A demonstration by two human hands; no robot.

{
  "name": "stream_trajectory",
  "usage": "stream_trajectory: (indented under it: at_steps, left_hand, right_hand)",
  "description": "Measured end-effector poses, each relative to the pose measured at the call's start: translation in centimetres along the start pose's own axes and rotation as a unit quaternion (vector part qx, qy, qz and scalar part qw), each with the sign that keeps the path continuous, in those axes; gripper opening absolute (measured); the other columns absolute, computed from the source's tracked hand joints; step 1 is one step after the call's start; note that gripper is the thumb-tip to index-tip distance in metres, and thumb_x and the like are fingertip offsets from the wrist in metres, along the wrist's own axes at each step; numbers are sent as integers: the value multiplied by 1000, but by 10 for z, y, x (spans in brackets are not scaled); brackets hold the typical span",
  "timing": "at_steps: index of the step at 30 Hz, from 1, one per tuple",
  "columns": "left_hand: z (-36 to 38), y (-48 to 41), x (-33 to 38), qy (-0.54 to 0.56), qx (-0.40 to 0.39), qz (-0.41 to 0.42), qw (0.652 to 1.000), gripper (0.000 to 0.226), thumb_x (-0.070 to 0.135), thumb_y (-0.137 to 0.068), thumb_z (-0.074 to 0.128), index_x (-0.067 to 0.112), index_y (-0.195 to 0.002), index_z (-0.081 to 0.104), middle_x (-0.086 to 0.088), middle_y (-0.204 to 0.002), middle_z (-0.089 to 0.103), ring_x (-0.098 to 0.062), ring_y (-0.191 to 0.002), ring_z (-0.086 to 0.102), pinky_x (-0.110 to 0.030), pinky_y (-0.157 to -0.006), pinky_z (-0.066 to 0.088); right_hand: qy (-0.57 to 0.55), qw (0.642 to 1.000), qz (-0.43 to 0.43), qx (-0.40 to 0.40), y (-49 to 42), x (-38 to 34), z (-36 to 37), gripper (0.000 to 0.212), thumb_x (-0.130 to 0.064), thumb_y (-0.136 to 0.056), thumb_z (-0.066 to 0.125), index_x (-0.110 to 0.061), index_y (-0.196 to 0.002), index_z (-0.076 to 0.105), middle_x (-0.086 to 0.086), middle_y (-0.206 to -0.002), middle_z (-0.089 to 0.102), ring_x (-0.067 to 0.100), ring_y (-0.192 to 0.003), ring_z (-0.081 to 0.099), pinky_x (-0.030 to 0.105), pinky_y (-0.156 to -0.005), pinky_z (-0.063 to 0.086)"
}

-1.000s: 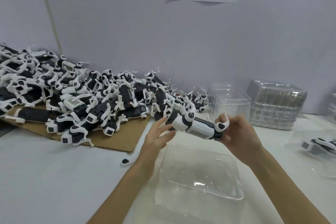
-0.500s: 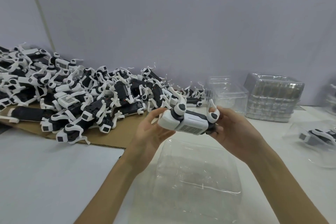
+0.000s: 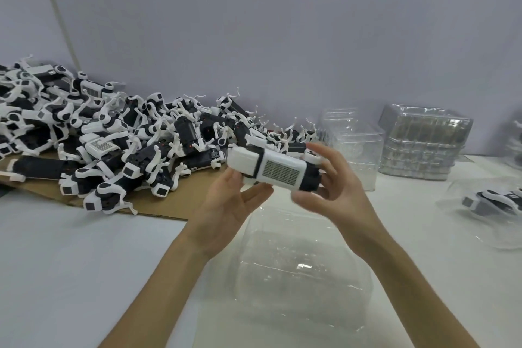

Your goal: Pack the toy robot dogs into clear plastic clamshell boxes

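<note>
Dog (image 3: 271,169) gripped in left hand (image 3: 226,206), right hand (image 3: 339,198) above clamshell (image 3: 296,271); second clamshell (image 3: 480,234) holds another.

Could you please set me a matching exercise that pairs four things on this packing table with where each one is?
Things:
1. held toy dog
2. pile of toy dogs
3. empty clear box
4. stack of clear boxes

Places:
A. at the back right, near the wall
B. on the table, just below the hands
C. on the brown cardboard at the left
D. in the air, between the left hand and the right hand

Pairs: 1-D, 2-C, 3-B, 4-A.
</note>
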State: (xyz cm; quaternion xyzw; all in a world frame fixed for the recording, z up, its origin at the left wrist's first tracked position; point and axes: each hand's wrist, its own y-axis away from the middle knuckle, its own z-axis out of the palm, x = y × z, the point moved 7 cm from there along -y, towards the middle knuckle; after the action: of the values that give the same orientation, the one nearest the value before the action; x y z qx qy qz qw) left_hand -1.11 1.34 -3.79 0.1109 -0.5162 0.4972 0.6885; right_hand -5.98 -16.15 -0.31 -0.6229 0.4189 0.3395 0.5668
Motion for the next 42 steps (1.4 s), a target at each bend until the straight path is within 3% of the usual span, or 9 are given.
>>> stream_trajectory:
  at_steps: [6,10,13,16,19,24,29,35,42]
  left_hand:
    - [7,-1,-2,-14,13,-7,1000,73,47,-72,86,5,-127,63,-18,-130,65,-29,-114,67,-32,-89,57]
    - [2,-2,1,-99,82,13,992,97,61,-61,88,-7,-122,54,-13,-109,72,-26,-99,71,-33,-83,56]
    - [-3,-1,1,-179,116,41,976,71,66,-67,79,6,-106,69,-8,-108,74,-22,-103,66,-36,-96,46]
    - [-3,-2,-1,-269,97,25,958,36,50,-84,66,30,-114,74,3,-116,74,-13,-113,66,-33,-96,40]
    - [-11,-3,-24,-325,50,-95,939,46,34,-83,69,33,-129,60,10,-123,70,-6,-112,65,-29,-97,44]
    - [-20,1,-44,-397,68,-169,900,25,8,-93,65,27,-110,70,3,-110,73,-19,-108,67,-34,-97,51]
    - [-34,-1,-39,-409,176,-117,888,9,28,-98,62,28,-102,70,5,-104,70,-13,-105,64,-26,-85,47]
    - [-32,-3,-37,-423,186,-89,882,22,27,-103,53,21,-102,74,10,-97,73,0,-93,65,-18,-84,47]
    - [-31,-4,-37,-428,183,-84,881,24,18,-104,50,15,-108,73,4,-102,73,15,-81,60,-3,-75,43]
  right_hand:
    - [249,952,-141,111,7,-18,-8,66,-46,-67,86,-30,-125,59,-11,-124,57,13,-118,55,31,-92,52]
    - [260,940,-193,106,10,-25,-8,63,-34,-70,87,-19,-126,62,-3,-119,55,10,-114,55,14,-85,48]
    - [261,935,-210,115,11,-27,-11,50,-26,-73,85,-15,-118,67,-1,-112,60,10,-106,58,12,-82,45]
    - [229,944,-170,166,6,-25,-31,43,-26,-74,80,-15,-114,68,0,-115,58,4,-106,57,12,-86,43]
    - [107,973,-100,178,0,-15,-55,44,-23,-77,73,-13,-119,64,5,-112,60,7,-91,62,18,-78,48]
    - [-69,989,-3,132,-5,3,-69,34,-25,-83,61,-8,-113,60,10,-100,69,32,-86,73,38,-78,58]
    - [60,992,62,94,-6,19,-55,19,-26,-77,78,-14,-92,72,-5,-78,68,8,-71,62,12,-62,46]
    - [173,980,83,60,-1,25,-38,6,-27,-80,80,-29,-79,75,-9,-81,72,20,-80,69,29,-75,55]
    - [274,956,86,54,1,27,-30,22,-27,-88,73,-26,-66,73,-3,-68,71,9,-64,63,4,-49,40]
